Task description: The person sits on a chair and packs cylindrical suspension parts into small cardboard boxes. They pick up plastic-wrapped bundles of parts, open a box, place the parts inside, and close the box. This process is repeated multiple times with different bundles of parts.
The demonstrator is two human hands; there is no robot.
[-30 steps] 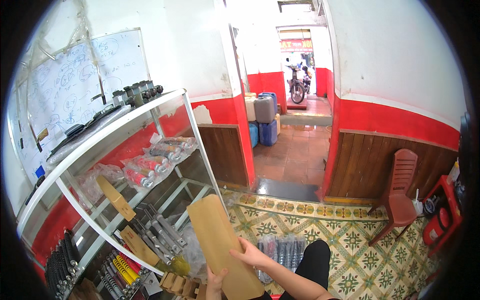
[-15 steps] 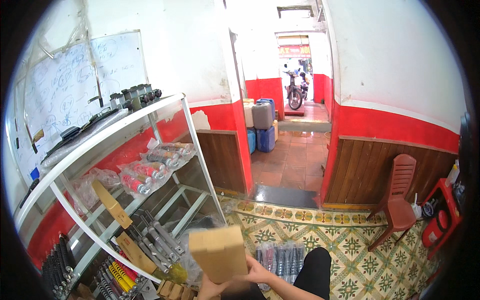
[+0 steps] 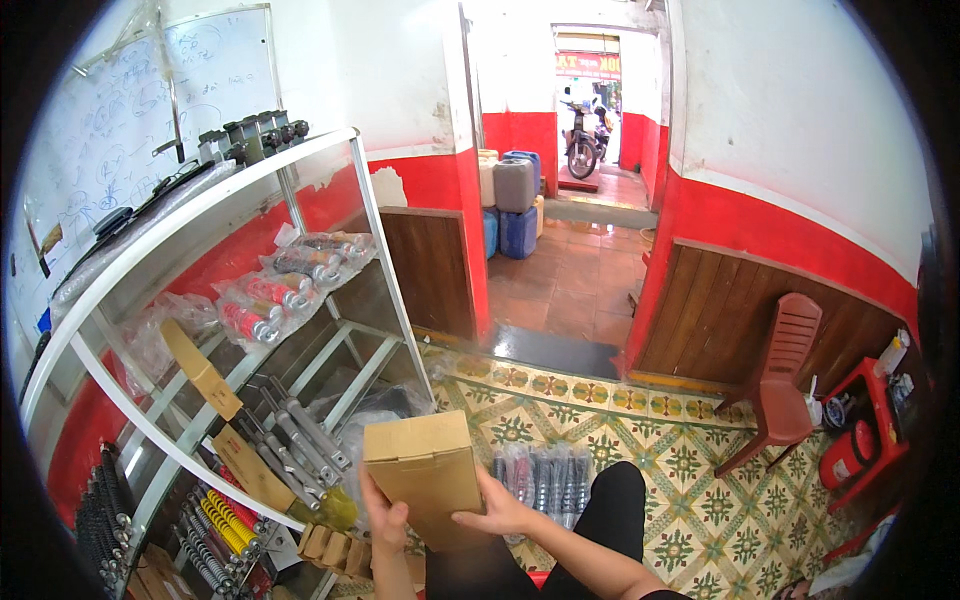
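Observation:
A closed brown cardboard box (image 3: 430, 490) is held upright in front of me, above my lap. My left hand (image 3: 386, 518) grips its left side with the thumb toward the near face. From the right, my right hand (image 3: 502, 508) presses on the other side, its thumb across the near face. Just beyond the box, several shock absorbers in clear plastic sleeves (image 3: 565, 480) lie side by side on the patterned tile floor.
At left stands a white-framed shelf rack (image 3: 385, 290) bearing bagged red shock absorbers (image 3: 262, 292), grey metal tubes (image 3: 300, 440) and cardboard boxes (image 3: 200, 370). A red-brown plastic chair (image 3: 785, 385) is at right, near a red side table (image 3: 880, 400). Jerrycans (image 3: 515, 190) stand beyond the doorway.
The view has tipped downward. The box now leans back so its near face shows more, and my left hand has shifted higher along its left side.

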